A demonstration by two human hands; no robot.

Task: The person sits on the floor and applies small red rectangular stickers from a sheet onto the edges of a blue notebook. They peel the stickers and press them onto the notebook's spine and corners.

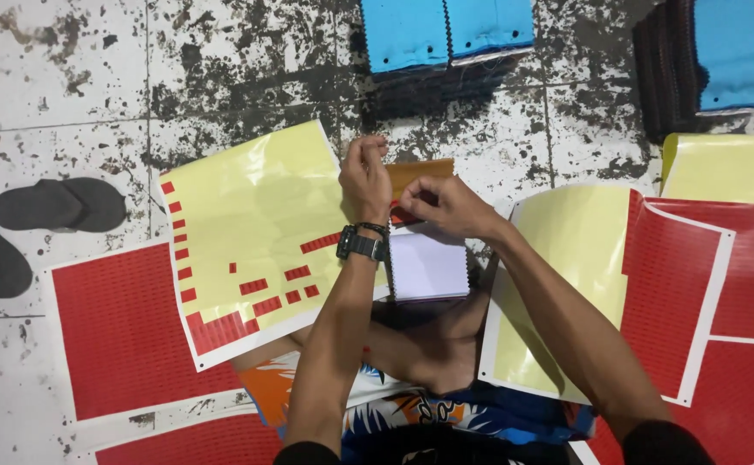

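Observation:
My left hand [365, 172], with a black watch on its wrist, is raised with its fingertips pinched together above an orange swatch [420, 174]. My right hand [444, 207] pinches a small red sticker at the top edge of a white fabric swatch [428, 265] that rests on my knee. Just to the left lies a yellow backing sheet [252, 215] with a few red stickers left on it. Whether the left fingers hold a sticker cannot be told.
Full red sticker sheets [123, 331] lie at the left and at the right [713, 293]. Another yellow backing sheet [570, 250] sits by my right arm. Stacks of blue swatches [446, 34] stand at the top. Grey sandals [58, 205] lie on the stained tile floor.

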